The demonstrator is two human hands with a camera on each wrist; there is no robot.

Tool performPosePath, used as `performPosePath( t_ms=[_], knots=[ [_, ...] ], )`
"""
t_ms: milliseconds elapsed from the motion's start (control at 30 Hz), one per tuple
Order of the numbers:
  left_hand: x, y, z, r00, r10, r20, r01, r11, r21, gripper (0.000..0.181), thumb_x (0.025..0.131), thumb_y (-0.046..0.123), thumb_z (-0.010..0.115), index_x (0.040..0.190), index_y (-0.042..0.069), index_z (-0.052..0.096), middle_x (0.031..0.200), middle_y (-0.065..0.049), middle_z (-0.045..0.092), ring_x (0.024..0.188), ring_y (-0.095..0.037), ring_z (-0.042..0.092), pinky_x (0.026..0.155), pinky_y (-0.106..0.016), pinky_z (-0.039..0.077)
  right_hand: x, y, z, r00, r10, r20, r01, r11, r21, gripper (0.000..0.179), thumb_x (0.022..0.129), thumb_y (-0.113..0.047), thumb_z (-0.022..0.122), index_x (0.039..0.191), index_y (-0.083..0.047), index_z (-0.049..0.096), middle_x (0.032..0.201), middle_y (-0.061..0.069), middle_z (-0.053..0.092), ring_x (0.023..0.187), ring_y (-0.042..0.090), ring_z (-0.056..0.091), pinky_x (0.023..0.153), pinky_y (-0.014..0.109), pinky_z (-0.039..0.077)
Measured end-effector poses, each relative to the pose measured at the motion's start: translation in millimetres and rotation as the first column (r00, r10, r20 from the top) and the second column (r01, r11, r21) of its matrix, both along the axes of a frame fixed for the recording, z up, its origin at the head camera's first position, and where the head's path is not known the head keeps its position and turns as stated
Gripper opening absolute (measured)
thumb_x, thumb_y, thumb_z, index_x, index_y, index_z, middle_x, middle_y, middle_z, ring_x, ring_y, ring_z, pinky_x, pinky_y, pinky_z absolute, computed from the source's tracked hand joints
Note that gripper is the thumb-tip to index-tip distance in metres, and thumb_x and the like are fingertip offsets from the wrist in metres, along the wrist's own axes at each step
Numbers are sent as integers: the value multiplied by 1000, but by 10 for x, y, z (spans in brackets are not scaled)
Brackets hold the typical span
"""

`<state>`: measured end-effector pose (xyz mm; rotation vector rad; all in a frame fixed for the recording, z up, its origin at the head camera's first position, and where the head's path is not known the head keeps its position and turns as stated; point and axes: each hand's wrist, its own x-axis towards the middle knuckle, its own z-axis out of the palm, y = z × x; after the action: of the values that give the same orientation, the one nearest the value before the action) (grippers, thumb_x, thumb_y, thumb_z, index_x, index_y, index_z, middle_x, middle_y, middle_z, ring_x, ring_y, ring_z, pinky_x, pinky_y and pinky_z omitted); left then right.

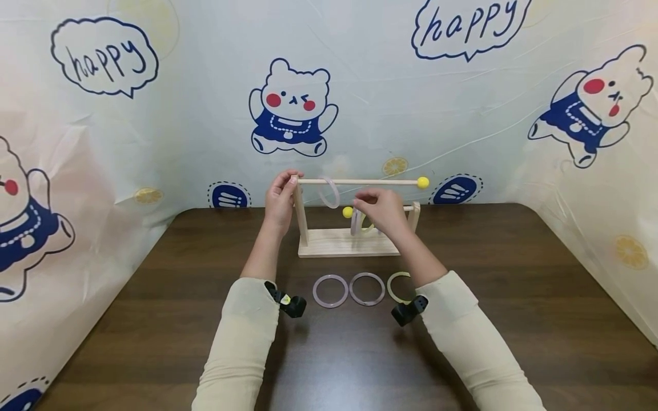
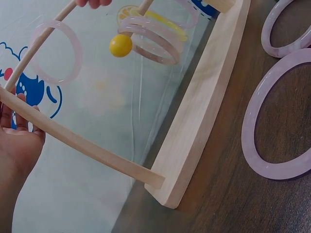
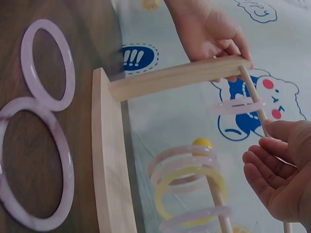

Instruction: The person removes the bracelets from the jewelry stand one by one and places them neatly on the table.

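A pale wooden bangle stand (image 1: 334, 246) has an upper rod (image 1: 380, 182) and a lower rod (image 3: 217, 196). My left hand (image 1: 280, 202) grips the top of its left post, thumb in front and fingers behind. On the upper rod hangs one lavender bangle (image 2: 77, 60), close to that post. Several lavender bangles and a yellow bangle (image 3: 159, 196) hang on the lower rod. My right hand (image 1: 382, 211) hovers just below the upper rod and in front of the lower one, fingers loosely bent with nothing between them. It partly hides the lower bangles.
On the dark wood table (image 1: 169, 319), in front of the stand, lie two lavender bangles, a left one (image 1: 315, 291) and a middle one (image 1: 382, 289), plus a yellow-green bangle (image 1: 389, 288) beside my right sleeve. Yellow balls cap the upper rod (image 1: 422, 182) and lower rod (image 1: 348, 212). A printed cloth hangs behind.
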<state>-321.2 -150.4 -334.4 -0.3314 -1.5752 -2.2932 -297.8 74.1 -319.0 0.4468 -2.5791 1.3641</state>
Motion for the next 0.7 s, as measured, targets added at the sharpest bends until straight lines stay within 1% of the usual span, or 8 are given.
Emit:
performPosePath(
  t_ms=[100, 267, 400, 567, 700],
  knots=[
    [-2, 8, 1, 1000, 0, -6, 0, 1000, 12, 11, 95, 8, 51, 95, 14, 60, 96, 2, 61, 83, -14, 50, 74, -24, 41, -14, -55, 36, 1000, 21, 4, -20, 1000, -11, 26, 86, -24, 66, 105, -6, 68, 97, 9, 68, 89, 21, 62, 75, 34, 49],
    [-11, 10, -3, 1000, 0, -11, 0, 1000, 28, 12, 95, 7, 51, 94, 14, 60, 95, 2, 62, 82, -15, 50, 74, -24, 41, -42, -156, 89, 999, 33, 24, -33, 999, -38, 27, 85, -23, 67, 105, -4, 68, 97, 9, 68, 88, 20, 62, 74, 32, 49],
    [-12, 12, 1, 1000, -2, -6, 2, 1000, 22, 12, 95, 7, 50, 95, 13, 60, 95, 2, 61, 81, -13, 50, 74, -25, 41, -73, -231, 109, 999, 41, 36, -39, 997, -65, 27, 84, -22, 69, 104, -4, 69, 94, 9, 68, 85, 20, 63, 69, 30, 49],
    [-15, 13, 1, 1000, -2, -2, 2, 1000, 22, 13, 95, 7, 50, 95, 14, 60, 95, 2, 61, 82, -15, 50, 74, -25, 41, -122, -307, 102, 997, 59, 51, -53, 993, -110, 25, 83, -20, 70, 102, -3, 69, 89, 11, 69, 78, 24, 65, 61, 28, 49],
    [-16, 9, 0, 1000, -4, -3, 4, 1000, 30, 13, 95, 6, 50, 94, 14, 60, 95, 2, 61, 81, -15, 49, 74, -25, 41, -134, -354, 88, 997, 66, 44, -60, 991, -116, 25, 83, -18, 70, 102, -2, 69, 88, 11, 69, 72, 21, 64, 57, 25, 49]
  ],
)
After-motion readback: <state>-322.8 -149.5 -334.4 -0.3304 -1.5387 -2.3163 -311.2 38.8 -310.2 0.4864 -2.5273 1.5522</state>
